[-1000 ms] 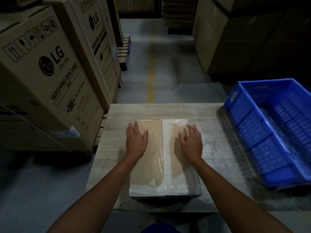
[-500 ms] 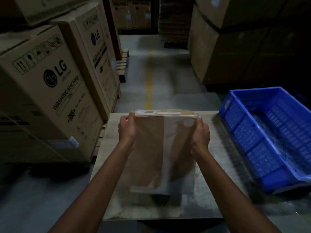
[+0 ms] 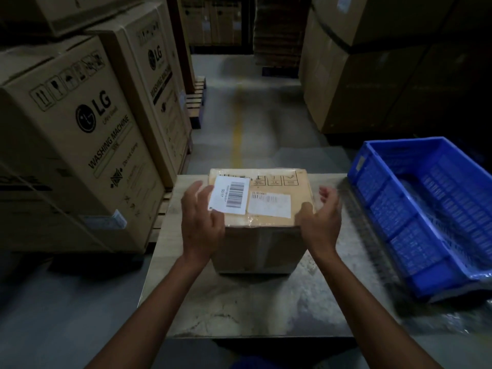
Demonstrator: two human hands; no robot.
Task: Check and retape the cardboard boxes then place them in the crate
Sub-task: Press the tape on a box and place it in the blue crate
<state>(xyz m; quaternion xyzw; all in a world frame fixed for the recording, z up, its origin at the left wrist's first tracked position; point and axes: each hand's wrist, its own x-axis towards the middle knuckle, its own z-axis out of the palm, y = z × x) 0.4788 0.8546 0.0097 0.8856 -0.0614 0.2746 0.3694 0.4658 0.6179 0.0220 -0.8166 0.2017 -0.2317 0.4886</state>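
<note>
Towering cartons [image 3: 80,145]: brown, printed LG and WASHING MACHINE, stacked along the left of the frame; a pallet [image 3: 195,102] shows past them at upper centre.
Plain cartons [image 3: 372,75]: dim brown stacks filling the upper right.
Floor [image 3: 266,123]: grey concrete aisle running up the centre, with a faded yellow line [image 3: 237,129] along it.
Surface [image 3: 253,302]: pale, scuffed top in the lower centre, carrying the box and, at its right edge, the crate.
Crate [image 3: 386,206]: blue plastic with ribbed walls, at the right of the frame, near the box but apart from it; nothing solid shows inside.
Box [image 3: 261,249]: brown cardboard, standing on the surface at the centre of the frame, left of the crate, top face towards the camera; glossy clear tape crosses the top's near edge and runs down the front face.
Hands: spread on either side of the box, fingers loose, neither clamped.
Left hand [image 3: 199,222]: against the box's left side, blurred fingers reaching over the top left corner.
Right hand [image 3: 322,222]: thumb on the near right top corner, fingers curved and clear of the side.
Barcode label [image 3: 231,195]: white, on the top's left part, tilted.
Small label [image 3: 270,206]: white, just right of it; print too small to read.
</note>
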